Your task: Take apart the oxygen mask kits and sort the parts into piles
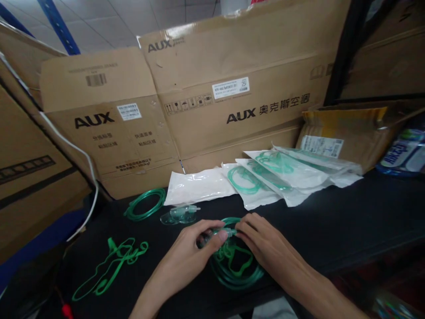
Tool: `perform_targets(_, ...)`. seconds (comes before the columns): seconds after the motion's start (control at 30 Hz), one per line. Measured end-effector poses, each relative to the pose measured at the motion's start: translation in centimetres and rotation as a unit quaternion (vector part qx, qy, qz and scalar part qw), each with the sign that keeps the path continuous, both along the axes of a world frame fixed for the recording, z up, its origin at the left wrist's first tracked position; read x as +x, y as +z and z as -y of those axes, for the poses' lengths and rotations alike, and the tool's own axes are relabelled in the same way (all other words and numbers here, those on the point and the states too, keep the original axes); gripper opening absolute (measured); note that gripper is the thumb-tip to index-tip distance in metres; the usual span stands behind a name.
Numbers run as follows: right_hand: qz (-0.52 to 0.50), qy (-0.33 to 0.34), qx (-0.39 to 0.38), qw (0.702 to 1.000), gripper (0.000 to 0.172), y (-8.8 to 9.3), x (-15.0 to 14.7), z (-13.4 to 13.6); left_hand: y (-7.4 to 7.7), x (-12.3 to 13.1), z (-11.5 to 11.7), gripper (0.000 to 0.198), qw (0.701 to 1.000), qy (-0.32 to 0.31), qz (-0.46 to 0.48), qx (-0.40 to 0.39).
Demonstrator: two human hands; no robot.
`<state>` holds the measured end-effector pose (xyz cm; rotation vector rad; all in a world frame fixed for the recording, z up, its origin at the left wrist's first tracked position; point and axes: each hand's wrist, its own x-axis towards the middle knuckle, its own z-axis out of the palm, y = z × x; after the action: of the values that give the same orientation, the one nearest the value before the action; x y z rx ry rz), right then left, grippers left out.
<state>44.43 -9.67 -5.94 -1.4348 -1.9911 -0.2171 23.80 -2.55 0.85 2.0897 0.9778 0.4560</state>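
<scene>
My left hand (189,248) is closed around a clear oxygen mask, mostly hidden by the fingers; its pale green connector (229,231) sticks out to the right. At the tip of that connector, the fingers of my right hand (267,241) are pinched together, though what they grip is hidden. Beneath both hands lies a coil of green tubing (232,282), with a green elastic strap (244,267) inside its loop. Another clear mask (179,215) rests just beyond my left hand. Further left are a second tubing coil (145,205) and a loose green strap (108,274).
A white pouch (199,188) lies behind the masks on the black tabletop (348,217). Several clear-fronted packs (277,177) with green tubing overlap to its right. Large cardboard boxes (242,88) stand behind. A blue-labelled bottle (407,150) is at the right; a white cable (88,164) hangs left.
</scene>
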Motion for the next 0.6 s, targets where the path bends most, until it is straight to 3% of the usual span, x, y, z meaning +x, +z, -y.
perform_targets(0.13,-0.004,0.014,-0.014,1.0,0.02,-0.1,0.1,0.7,-0.3,0.8,-0.3,0.041,0.998,-0.027,-0.023,-0.047)
perform_targets(0.33,0.019,0.048,-0.072,0.996,0.031,0.5,0.4,1.5,-0.4,1.3,-0.3,0.034,0.997,-0.024,-0.06,-0.04)
perform_targets(0.47,0.022,0.05,-0.099,0.994,0.04,0.8,0.2,1.5,-0.6,1.3,0.4,0.027,0.997,-0.011,-0.072,0.011)
perform_targets(0.6,0.023,0.056,-0.107,0.992,0.034,0.6,-0.3,1.1,-1.1,0.7,1.6,0.02,0.99,-0.007,-0.082,0.117)
